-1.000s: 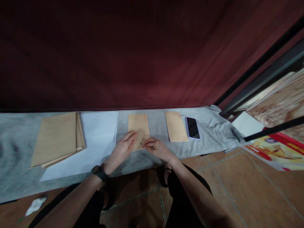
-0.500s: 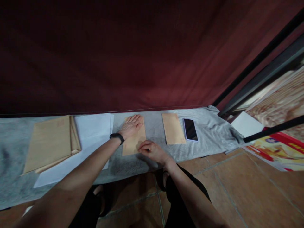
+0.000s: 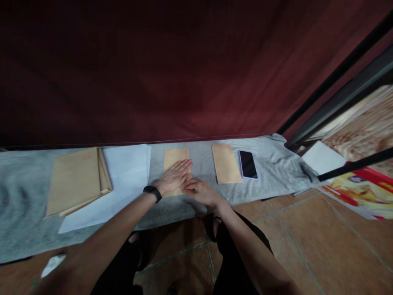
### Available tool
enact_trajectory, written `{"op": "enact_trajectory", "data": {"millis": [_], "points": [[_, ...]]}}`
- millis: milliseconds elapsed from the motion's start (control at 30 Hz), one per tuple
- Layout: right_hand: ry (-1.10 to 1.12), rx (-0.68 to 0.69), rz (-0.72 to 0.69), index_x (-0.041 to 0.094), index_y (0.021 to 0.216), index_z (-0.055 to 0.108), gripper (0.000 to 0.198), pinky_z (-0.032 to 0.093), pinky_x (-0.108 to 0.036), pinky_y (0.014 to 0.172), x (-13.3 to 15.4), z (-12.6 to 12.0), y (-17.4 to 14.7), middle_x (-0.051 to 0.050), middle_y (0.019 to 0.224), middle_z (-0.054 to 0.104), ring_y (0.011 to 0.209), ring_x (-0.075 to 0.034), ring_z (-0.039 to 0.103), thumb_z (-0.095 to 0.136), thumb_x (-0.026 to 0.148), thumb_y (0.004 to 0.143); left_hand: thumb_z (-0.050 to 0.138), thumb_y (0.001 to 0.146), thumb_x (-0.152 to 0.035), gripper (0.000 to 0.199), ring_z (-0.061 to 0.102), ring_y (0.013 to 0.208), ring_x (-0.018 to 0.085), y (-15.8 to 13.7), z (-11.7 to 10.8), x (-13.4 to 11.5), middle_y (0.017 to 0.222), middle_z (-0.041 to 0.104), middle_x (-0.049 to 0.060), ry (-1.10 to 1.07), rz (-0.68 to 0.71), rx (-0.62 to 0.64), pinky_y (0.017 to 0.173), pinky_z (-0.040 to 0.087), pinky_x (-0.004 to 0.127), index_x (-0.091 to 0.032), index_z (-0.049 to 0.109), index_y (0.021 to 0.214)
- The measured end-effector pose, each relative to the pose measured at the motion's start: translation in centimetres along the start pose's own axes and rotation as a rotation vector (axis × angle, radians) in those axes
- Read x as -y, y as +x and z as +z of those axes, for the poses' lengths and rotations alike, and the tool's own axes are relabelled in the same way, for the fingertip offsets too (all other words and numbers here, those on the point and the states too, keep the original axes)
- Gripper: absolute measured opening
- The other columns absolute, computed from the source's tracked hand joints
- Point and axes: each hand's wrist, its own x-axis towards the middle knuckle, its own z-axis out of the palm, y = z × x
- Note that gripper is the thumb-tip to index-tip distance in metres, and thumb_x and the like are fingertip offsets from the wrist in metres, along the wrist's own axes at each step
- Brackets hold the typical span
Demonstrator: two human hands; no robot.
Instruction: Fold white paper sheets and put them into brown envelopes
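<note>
The small envelope is partly covered by the left hand, laid flat, fingers straight, nothing grasped, while its right edge is overlapped by the right hand's curled fingers, any pinch indiscernible, a second envelope being set to their right.

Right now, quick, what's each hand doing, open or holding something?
Left hand: open, fingers extended, laid over the small tan envelope.
Right hand: fingers curled by its near-right edge; whether gripping cannot be told.

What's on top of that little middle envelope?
The left hand lies across the little middle envelope; the right hand is at its right edge. The part beneath them is covered.
</note>
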Motion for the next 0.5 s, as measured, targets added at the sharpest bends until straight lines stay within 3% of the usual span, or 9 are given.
{"op": "enact_trajectory", "data": {"millis": [167, 333, 400, 500], "points": [[0.137, 0.065, 0.012, 0.022, 0.086, 0.077, 0.023, 0.053, -0.03, 0.094, 0.0, -0.8, -0.1, -0.001, 0.1, 0.076, 0.099, -0.016, 0.069, 0.057, 0.02, 0.097, 0.021, 0.103, -0.026, 0.058, 0.02, 0.155, 0.015, -2.5, 0.0, -1.4, 0.167, 0.027, 0.007, 0.027, 0.056, 0.053, 0.126, 0.015, 0.035, -0.015, 0.028, 0.159], [0.343, 0.131, 0.162, 0.023, 0.09, 0.077, 0.022, 0.053, -0.028, 0.087, -0.8, -1.6, -0.6, 0.002, 0.092, 0.077, 0.09, -0.016, 0.07, 0.058, 0.031, 0.096, 0.026, 0.105, -0.035, 0.057, 0.024, 0.154, 0.017, -4.6, 0.1, -3.0, 0.166, 0.029, 0.008, 0.008, 0.064, 0.039, 0.126, 0.017, 0.038, -0.017, 0.029, 0.159], [0.368, 0.077, 0.219, 0.021, 0.088, 0.077, 0.026, 0.054, -0.027, 0.083, -1.4, -1.5, -0.6, 0.002, 0.086, 0.076, 0.086, -0.016, 0.07, 0.057, 0.035, 0.097, 0.026, 0.106, -0.041, 0.057, 0.026, 0.153, 0.017, -5.4, 0.1, -3.8, 0.166, 0.031, 0.008, -0.001, 0.06, 0.007, 0.126, 0.018, 0.038, -0.019, 0.029, 0.159], [0.277, -0.113, 0.28, 0.018, 0.09, 0.077, 0.034, 0.054, -0.027, 0.077, -1.9, -1.2, -0.4, 0.0, 0.084, 0.075, 0.082, -0.017, 0.069, 0.052, 0.038, 0.099, 0.025, 0.106, -0.045, 0.059, 0.027, 0.153, 0.017, -6.5, 0.0, -5.1, 0.165, 0.032, 0.008, 0.013, 0.055, -0.007, 0.126, 0.018, 0.037, -0.019, 0.028, 0.159]]}}
